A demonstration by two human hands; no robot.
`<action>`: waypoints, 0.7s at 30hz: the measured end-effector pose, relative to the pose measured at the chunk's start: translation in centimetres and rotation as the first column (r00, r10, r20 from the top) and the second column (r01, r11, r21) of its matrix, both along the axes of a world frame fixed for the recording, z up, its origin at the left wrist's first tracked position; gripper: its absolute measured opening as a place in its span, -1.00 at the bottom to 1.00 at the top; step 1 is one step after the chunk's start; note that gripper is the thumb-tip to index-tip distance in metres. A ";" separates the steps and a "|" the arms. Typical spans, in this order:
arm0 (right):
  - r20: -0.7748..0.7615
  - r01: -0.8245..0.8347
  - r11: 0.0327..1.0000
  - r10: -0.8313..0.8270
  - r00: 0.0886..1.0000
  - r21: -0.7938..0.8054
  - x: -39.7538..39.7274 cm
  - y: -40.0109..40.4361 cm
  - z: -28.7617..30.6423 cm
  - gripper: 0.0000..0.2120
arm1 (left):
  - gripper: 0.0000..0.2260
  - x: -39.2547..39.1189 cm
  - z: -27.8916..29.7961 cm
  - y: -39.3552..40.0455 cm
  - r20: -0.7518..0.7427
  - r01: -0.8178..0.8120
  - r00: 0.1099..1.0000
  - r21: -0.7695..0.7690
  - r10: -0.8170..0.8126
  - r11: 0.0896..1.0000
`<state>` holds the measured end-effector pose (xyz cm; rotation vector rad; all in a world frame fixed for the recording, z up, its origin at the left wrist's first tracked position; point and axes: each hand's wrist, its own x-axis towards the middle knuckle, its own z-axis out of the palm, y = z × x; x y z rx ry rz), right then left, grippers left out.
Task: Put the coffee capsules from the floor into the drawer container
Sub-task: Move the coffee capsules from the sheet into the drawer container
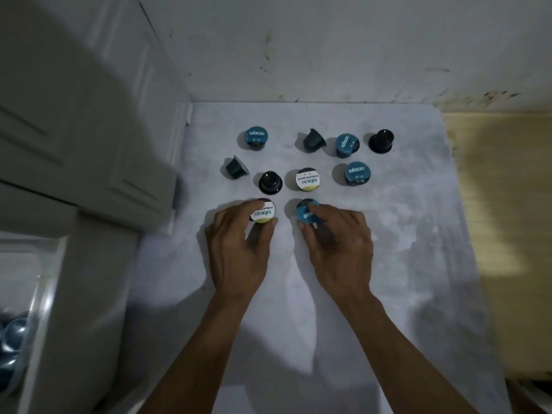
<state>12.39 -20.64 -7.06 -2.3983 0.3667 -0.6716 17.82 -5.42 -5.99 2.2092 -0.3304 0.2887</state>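
Several coffee capsules lie on a pale mat [388, 222] on the floor. My left hand [239, 249] pinches a white-lidded capsule [263, 215] in the nearest row. My right hand [337, 246] grips a blue-lidded capsule [304, 215] beside it. Farther off sit another white-lidded capsule [307, 180], a black capsule [269, 182] upside down, blue-lidded capsules [357, 173] [346, 144] [256, 136], two teal capsules [314, 140] [236, 167] on their sides and a second black capsule [380, 141]. The drawer container [18, 333] at the lower left holds blue capsules.
A white plastic drawer unit [77, 121] stands along the left side of the mat. A stained white wall [328, 46] closes the far end. Yellowish flooring [501, 204] lies to the right of the mat.
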 end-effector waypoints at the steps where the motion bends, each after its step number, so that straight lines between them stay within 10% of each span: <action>1: 0.005 0.001 1.000 -0.001 1.000 0.000 0.0 0.0 0.1 -0.73 | -0.75 0.0 -0.1 0.0 0.003 0.000 1.000 -0.005 0.000 1.000; 21: 0.077 -0.145 0.941 0.128 0.989 0.305 -7.3 3.8 13.2 -0.72 | -0.72 -9.2 15.2 4.5 -0.115 -0.194 0.978 -0.201 0.173 0.960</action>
